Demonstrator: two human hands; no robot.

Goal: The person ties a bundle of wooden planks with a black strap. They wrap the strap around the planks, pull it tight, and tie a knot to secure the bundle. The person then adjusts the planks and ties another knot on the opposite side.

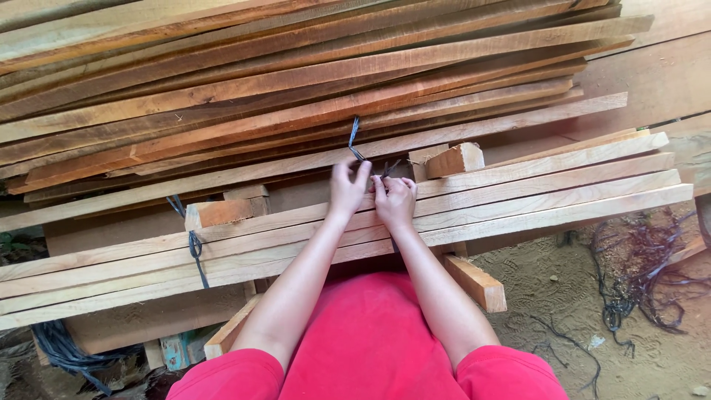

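the left hand (346, 187) has its fingers (361, 172) pressed together in a pinch on a thin dark plastic strap (354, 139), which rises from the fingertips in a narrow loop over the reddish planks just above. the right hand (395, 198) sits just beside it, thumb side touching the left, its fingers (381, 185) curled and pinching the other end of the same strap, whose short dark tails poke up just above the knuckles. both hands rest on a bundle of long pale sawn wooden slats (563, 194) that runs out to either side of the fingers and slopes up to the right.

just right of the right fingers a short pale wooden block (453, 159) lies on the slats. well to the left of the left fingers a second dark strap (194, 241) already wraps the same bundle, next to another short reddish wooden block (218, 212). above the fingers lies a big stack of long reddish-brown rough planks (296, 81). below the wrists the bare forearms lead back to a red shirt (366, 341). far right of the fingers, a tangle of loose dark straps (641, 278) lies on the sandy ground (548, 296). a wooden support beam (478, 283) sticks out under the bundle, below and right of the right hand.
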